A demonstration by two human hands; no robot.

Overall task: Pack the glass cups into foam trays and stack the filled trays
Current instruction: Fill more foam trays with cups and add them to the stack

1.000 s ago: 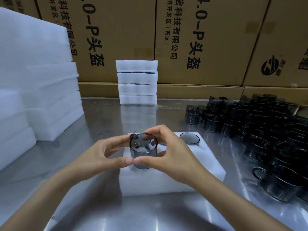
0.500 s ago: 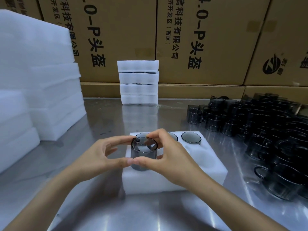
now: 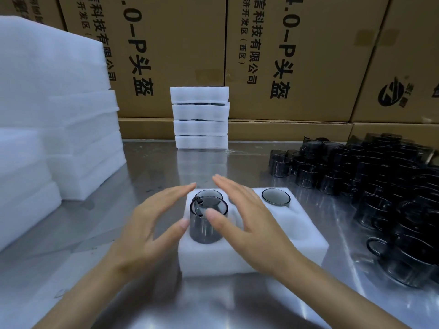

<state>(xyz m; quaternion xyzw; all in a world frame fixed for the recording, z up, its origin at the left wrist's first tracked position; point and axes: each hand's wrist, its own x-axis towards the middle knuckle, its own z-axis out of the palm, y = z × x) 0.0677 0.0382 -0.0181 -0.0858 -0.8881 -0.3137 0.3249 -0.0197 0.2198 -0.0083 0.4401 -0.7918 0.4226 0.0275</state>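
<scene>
Cup stands proud in the front-left pocket of your foam tray; left hand and right hand flank it, fingers spread and straight; press squarely on the rim, no tilting, until it seats.

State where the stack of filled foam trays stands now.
In the head view, the stack of filled foam trays stands centre-back on the metal table, against the cardboard boxes.

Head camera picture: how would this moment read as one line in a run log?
smoky glass cup: half-seated in white foam tray | left hand: open beside it | right hand: open, thumb touching cup
</scene>
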